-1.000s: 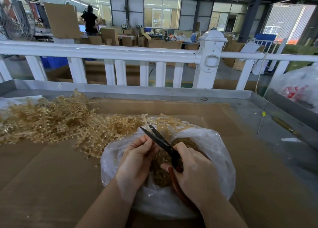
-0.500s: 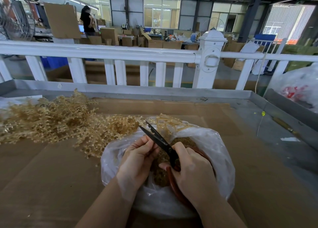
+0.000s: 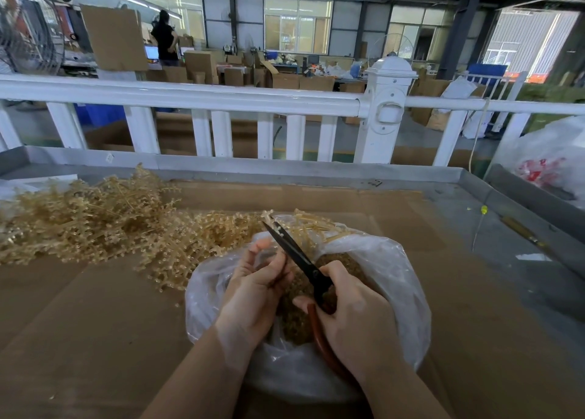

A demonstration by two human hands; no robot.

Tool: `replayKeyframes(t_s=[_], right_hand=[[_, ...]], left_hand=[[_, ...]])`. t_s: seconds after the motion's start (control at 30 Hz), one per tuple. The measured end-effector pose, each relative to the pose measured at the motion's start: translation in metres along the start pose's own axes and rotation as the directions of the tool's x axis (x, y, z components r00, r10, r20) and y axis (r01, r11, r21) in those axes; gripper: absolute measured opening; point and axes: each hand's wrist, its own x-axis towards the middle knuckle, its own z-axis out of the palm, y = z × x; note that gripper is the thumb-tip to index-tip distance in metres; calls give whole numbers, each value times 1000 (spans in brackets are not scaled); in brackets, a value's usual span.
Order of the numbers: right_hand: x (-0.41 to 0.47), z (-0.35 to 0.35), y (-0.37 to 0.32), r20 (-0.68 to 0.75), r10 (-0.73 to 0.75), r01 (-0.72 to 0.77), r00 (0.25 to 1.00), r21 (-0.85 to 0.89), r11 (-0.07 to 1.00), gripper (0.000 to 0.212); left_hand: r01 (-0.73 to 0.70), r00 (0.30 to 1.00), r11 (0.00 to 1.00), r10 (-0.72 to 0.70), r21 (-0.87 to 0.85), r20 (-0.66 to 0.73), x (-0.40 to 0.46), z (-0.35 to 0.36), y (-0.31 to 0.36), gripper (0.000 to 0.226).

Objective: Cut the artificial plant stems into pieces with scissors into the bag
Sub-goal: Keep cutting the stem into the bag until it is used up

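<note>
Over the bag (image 3: pixel 395 279), the right hand (image 3: pixel 357 320) grips the scissors (image 3: pixel 294 254), blades pressed together. The left hand (image 3: pixel 256 288), just beside them, seems to pinch a stem. More stems (image 3: pixel 95 222) lie left of the bag.

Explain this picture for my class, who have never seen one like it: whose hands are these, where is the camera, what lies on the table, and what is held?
No machine here: a person wears a camera on the head, looking down at their own hands. The right hand grips scissors, blades closed. The left hand pinches a stem, mostly hidden, beside the blades. Both hands work over an open clear bag holding cut pieces. A pile of golden plant stems lies on the cardboard-covered table.
</note>
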Motion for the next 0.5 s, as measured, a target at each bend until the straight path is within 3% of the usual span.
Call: replayKeyframes(t_s=[0.17, 0.33, 0.5], right_hand=[[1, 2, 2, 13, 7, -7, 1000, -61, 998, 39], [1, 1, 3, 14, 1, 0, 1000, -35, 999, 40], [0, 2, 5, 25, -9, 10, 1000, -25, 1000, 39]], left_hand=[[6, 999, 998, -9, 63, 45, -1, 1, 4, 30], [41, 996, 998, -38, 36, -78, 0, 1, 4, 53], [30, 998, 1000, -30, -2, -62, 0, 2, 4, 20]])
